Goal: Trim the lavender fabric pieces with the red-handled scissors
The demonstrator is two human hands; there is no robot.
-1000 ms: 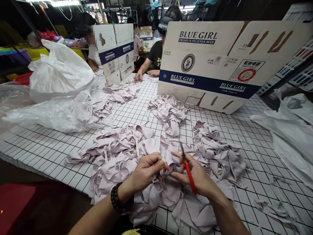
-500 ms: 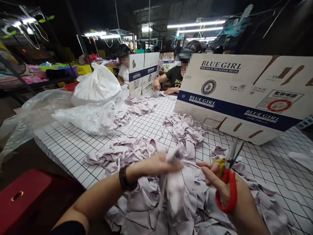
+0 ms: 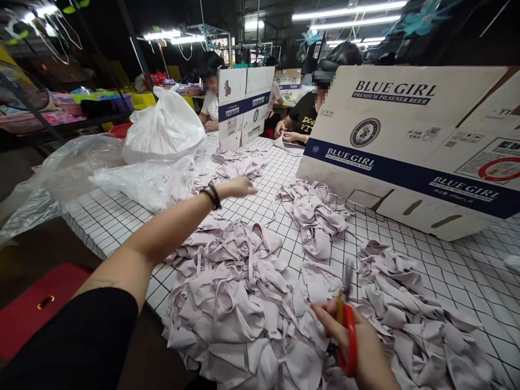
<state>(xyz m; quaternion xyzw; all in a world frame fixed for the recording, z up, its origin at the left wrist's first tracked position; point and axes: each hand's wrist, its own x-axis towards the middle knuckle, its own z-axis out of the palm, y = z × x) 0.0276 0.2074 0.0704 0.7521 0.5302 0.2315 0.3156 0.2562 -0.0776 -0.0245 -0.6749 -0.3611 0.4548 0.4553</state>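
Note:
My left hand (image 3: pixel 238 187) is stretched out over the checked tabletop, palm down and somewhat blurred. Its fingers reach to the right, with nothing visible in them. Just beyond it lies a small heap of pale lilac fabric pieces (image 3: pixel 239 164). My right hand (image 3: pixel 365 346) is closed round the red and yellow handles of a pair of scissors (image 3: pixel 349 346), whose blades point up and away from me. Below and left of the scissors spreads a large pile of the same fabric pieces (image 3: pixel 231 309). A second pile (image 3: pixel 422 314) lies to the right, partly behind my right hand.
A large cardboard carton (image 3: pixel 390 130) stands at the right, and a smaller carton (image 3: pixel 246 105) farther back. White and clear plastic bags (image 3: pixel 162 130) lie at the left. Another fabric heap (image 3: pixel 314 214) sits mid-table. Co-workers (image 3: pixel 303 116) sit across. A red box (image 3: pixel 44 309) is lower left.
My left hand has let go of the fabric it held and swung away, forward and left. My right hand with the scissors has moved slightly left and down.

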